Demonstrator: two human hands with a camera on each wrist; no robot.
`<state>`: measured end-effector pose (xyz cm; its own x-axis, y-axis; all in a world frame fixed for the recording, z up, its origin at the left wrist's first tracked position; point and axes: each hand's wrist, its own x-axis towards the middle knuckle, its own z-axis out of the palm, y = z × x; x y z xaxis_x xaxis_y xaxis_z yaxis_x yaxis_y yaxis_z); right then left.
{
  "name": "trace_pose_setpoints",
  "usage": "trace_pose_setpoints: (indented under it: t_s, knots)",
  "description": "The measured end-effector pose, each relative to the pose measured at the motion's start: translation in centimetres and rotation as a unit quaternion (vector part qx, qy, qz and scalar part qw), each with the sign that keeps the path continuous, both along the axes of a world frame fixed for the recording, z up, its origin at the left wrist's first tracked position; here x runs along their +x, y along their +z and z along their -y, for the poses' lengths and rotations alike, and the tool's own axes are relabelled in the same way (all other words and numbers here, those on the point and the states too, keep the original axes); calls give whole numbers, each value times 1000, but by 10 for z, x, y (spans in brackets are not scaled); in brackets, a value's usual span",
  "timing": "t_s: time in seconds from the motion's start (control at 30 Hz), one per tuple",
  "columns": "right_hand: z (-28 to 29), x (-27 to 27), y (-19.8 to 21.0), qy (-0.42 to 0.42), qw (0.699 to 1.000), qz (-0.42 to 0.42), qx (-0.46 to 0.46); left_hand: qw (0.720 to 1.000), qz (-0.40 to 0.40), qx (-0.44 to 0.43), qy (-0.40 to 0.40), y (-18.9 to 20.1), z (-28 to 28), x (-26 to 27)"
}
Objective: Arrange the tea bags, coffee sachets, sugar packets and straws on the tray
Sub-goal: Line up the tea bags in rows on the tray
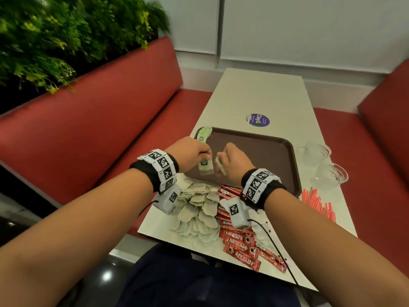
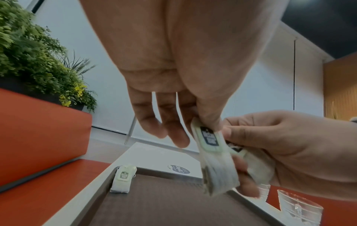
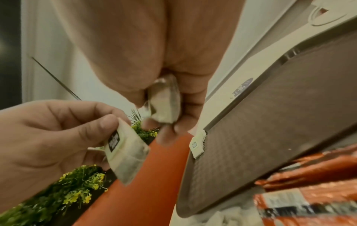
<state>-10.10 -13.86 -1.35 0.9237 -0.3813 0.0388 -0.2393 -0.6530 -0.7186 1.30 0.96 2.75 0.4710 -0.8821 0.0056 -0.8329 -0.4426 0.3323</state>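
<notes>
At the brown tray's (image 1: pixel 276 151) far-left corner lies a row of tea bags (image 1: pixel 203 134) with green tags, their print too small to read. Above the tray's near edge the left hand (image 1: pixel 190 152) pinches the top of a tea bag (image 1: pixel 206 167), which hangs below its fingertips, while just beside it the right hand (image 1: pixel 234 161) clasps more tea bags (image 3: pixel 164 105) in curled fingers. Loose tea bags (image 1: pixel 197 209) and red sachets printed "NESCAFE CLASSIC" (image 1: pixel 241 242) lie on the table (image 1: pixel 261 94) under the wrists, and red-striped straws (image 1: pixel 318 201) lie at the right.

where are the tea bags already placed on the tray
In the head view, the placed tea bags sit stacked in the brown tray's far left corner, just beyond the left hand and nearest the red bench.
</notes>
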Motion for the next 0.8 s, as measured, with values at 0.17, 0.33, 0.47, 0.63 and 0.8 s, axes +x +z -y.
trace_pose_setpoints:
  t_s: [0.17, 0.33, 0.47, 0.63, 0.8]
  knots:
    - [-1, 0, 11, 12, 997, 51, 59, 999, -9, -31, 7, 3, 9, 8]
    - [2, 6, 13, 59, 997, 35, 43, 993, -3, -114, -9, 13, 18, 14]
    - [9, 21, 13, 33, 995, 77, 45, 975, -58, -214, 20, 6, 18, 21]
    - [16, 44, 12, 12, 989, 106, 104, 954, -186, -218, 88, -22, 14, 49]
    - [29, 67, -2, -9, 990, 77, 117, 930, -216, -256, 150, -41, 29, 86]
